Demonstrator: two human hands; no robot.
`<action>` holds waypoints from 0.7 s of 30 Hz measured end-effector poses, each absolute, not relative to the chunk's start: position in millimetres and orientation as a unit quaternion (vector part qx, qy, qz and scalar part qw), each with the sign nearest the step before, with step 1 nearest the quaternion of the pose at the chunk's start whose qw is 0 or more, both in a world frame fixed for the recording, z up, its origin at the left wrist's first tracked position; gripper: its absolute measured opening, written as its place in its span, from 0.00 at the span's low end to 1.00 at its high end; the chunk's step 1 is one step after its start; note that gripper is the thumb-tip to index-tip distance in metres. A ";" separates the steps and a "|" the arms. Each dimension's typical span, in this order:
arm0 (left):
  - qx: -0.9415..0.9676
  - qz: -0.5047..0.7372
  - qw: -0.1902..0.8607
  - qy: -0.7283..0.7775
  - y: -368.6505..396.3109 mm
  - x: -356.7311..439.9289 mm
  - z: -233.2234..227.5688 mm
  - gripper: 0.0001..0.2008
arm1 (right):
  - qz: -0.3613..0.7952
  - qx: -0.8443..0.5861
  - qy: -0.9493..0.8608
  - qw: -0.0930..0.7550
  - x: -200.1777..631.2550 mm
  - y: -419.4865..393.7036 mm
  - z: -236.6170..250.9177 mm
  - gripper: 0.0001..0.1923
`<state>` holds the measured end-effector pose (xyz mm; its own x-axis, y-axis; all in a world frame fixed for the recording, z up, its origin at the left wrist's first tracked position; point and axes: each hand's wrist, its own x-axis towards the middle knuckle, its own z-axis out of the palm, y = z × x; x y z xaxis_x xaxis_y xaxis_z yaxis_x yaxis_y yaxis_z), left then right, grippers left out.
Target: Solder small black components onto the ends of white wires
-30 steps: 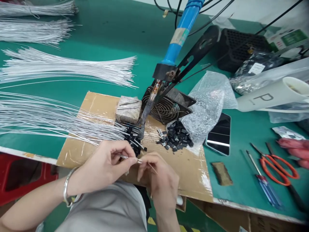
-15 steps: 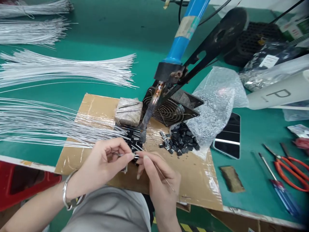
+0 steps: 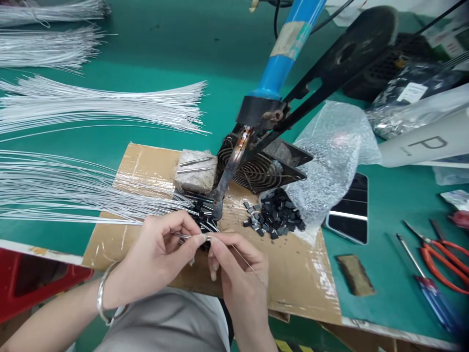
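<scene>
Slim silver metal rod (image 3: 185, 236) lies between the two hands' fingertips, above the near part of the shiny brown cardboard sheet (image 3: 296, 278). Left hand (image 3: 168, 247): thumb and forefinger clamped on the rod, other fingers curled under. Right hand (image 3: 240, 266): thumb and forefinger brought together just beside the left thumb tip, a thin pale wire (image 3: 250, 266) caught in the grip and slanting back over the fingers toward the wrist. Small bright bit shows in the narrow gap between the two pinches; cannot tell whether it is the rod's own end or a separate piece. Rod's long axis runs roughly left to right, crosswise to the body; its left part goes in behind the left fingers. Wire's axis differs, slanting down and to the right. From the right fingertips the rod lies directly leftward, so the relation that counts, in my judgement, is tip to tip along that crosswise line. Left hand is the nearer to the loose white wire bundle (image 3: 73, 183), right hand to the heap of small black rectangular pieces (image 3: 280, 212). Scorched metal nozzle (image 3: 230, 168) of the blue-handled tool (image 3: 274, 76) slants down just beyond both hands, near but apart from them.
</scene>
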<state>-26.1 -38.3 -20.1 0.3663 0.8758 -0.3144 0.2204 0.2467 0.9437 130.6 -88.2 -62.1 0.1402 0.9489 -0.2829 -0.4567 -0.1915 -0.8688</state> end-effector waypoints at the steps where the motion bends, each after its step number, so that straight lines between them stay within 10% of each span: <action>1: 0.555 0.266 0.615 0.493 -39.0 -26.4 -20.6 0.12 | 0.607 -0.480 -0.252 0.581 130.7 -88.1 -61.6 0.05; 21: 0.567 0.252 0.610 0.493 -37.3 -26.2 -18.2 0.11 | 0.703 -0.446 -0.170 0.527 140.5 -81.2 -58.3 0.11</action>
